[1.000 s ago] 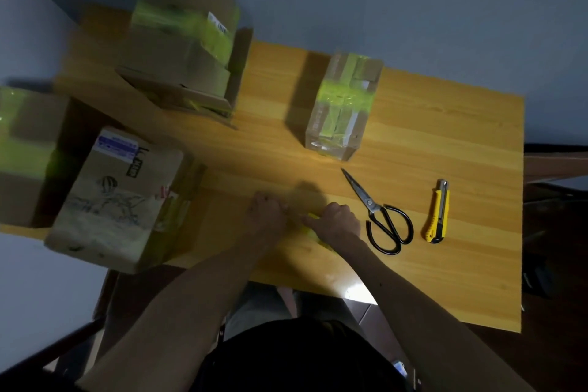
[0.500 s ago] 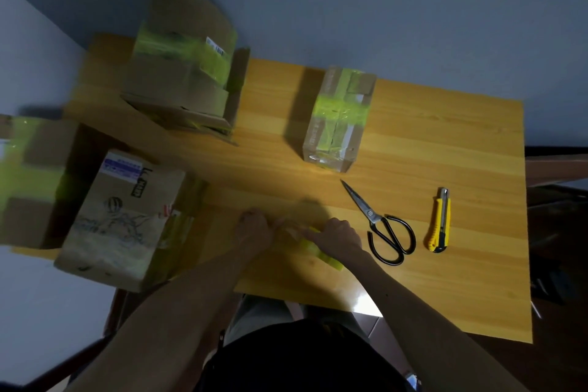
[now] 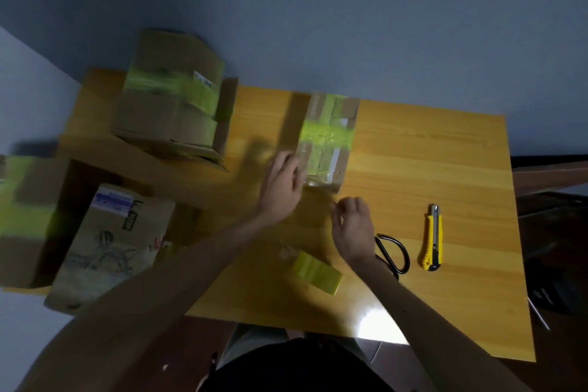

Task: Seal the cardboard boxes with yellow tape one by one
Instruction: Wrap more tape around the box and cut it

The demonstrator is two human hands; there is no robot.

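yellow tape (image 3: 318,270): lies loose on tabletop (image 3: 429,153) near front edge | right hand (image 3: 353,226): just beyond tape, fingers curled, cannot tell if pinching anything | scissors (image 3: 393,253), utility knife (image 3: 432,237): to its right | left hand (image 3: 281,181): blurred, fingers released, touching near-left corner of small taped box (image 3: 327,140) | larger taped box (image 3: 171,99): far left

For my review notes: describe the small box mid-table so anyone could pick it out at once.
On the wooden table, skip the bigger cardboard boxes crowded at its left end. The small box stands alone mid-table, just beyond the left hand. Unlike them, it is glossy with clear wrap, crossed by one yellow band.
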